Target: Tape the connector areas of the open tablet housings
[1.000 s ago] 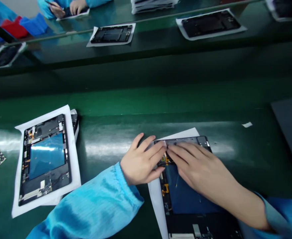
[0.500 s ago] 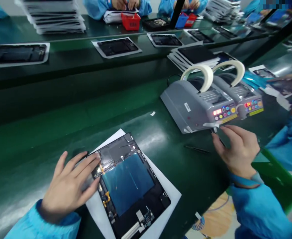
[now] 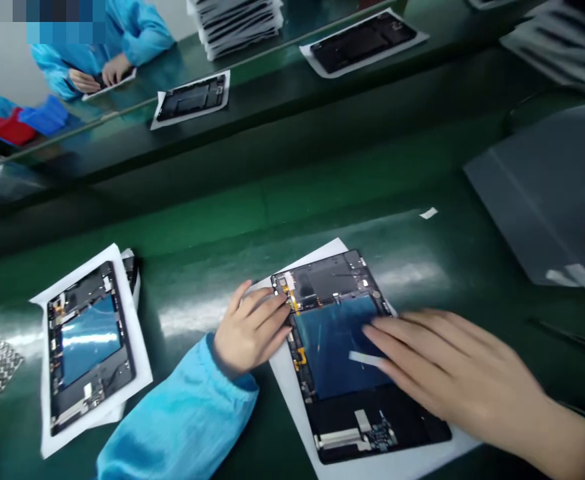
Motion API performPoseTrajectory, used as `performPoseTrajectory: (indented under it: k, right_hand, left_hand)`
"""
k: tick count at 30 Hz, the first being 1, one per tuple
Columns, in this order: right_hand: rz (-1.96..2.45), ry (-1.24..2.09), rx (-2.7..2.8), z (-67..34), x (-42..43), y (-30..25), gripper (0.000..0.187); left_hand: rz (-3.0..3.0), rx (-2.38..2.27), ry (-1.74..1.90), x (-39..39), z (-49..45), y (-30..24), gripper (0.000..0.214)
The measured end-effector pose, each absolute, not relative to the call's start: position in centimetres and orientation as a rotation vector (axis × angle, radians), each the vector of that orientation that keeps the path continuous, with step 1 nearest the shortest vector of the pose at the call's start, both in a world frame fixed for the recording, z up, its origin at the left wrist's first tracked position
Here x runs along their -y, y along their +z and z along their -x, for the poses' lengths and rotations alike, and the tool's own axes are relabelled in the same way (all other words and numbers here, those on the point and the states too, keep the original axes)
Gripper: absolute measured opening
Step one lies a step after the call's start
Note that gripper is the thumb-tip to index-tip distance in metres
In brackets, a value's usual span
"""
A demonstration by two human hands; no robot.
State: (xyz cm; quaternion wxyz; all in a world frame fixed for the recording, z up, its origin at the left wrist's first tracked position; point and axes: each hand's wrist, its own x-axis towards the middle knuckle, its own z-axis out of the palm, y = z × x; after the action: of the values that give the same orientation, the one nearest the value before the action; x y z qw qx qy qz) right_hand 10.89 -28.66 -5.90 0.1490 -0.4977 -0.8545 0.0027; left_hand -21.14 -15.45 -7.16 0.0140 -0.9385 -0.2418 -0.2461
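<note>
Black opened tablet [image 3: 330, 333] with blue film over its middle, flat on a white paper sheet [image 3: 285, 383] upon the glossy green belt [image 3: 322, 200]. Left hand [image 3: 250, 327] laid on its left edge, fingers loosely together; right hand [image 3: 447, 373] flat over the film, fingers stretched, tips touching a small white tape strip [image 3: 362, 358]. Second such tablet [image 3: 90, 340] well apart at left.

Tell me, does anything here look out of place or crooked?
A small white scrap lies alone on the green bench, apart from every tablet. At left, another unit pokes out, offset, beneath the sheeted tablet. The opened tablet under the right hand shows no damage.
</note>
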Motion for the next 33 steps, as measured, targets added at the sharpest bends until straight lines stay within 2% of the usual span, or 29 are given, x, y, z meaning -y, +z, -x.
performPoseTrajectory:
  k: [3,7,17,24,33]
  right_hand:
    - [1.256,-0.077,2.646,-5.5,23.3,-6.1,0.044]
    - [1.225,-0.149,2.647,-3.3,20.1,-5.9,0.043]
    - [1.233,-0.059,2.714,-3.6,19.4,-6.3,0.049]
    - [1.271,-0.087,2.719,-3.5,19.4,-6.3,0.051]
    - [1.242,-0.096,2.715,-3.3,18.6,-5.9,0.049]
  left_hand:
    - [2.934,0.78,-0.814,15.7,21.0,-7.9,0.021]
    - [2.952,0.823,-0.842,16.4,20.9,-8.2,0.018]
    - [3.134,0.794,-0.563,16.5,20.8,-7.9,0.035]
    - [3.177,0.759,-0.581,15.9,20.8,-8.2,0.04]
    - [3.429,0.969,-0.601,14.3,20.4,-7.9,0.041]
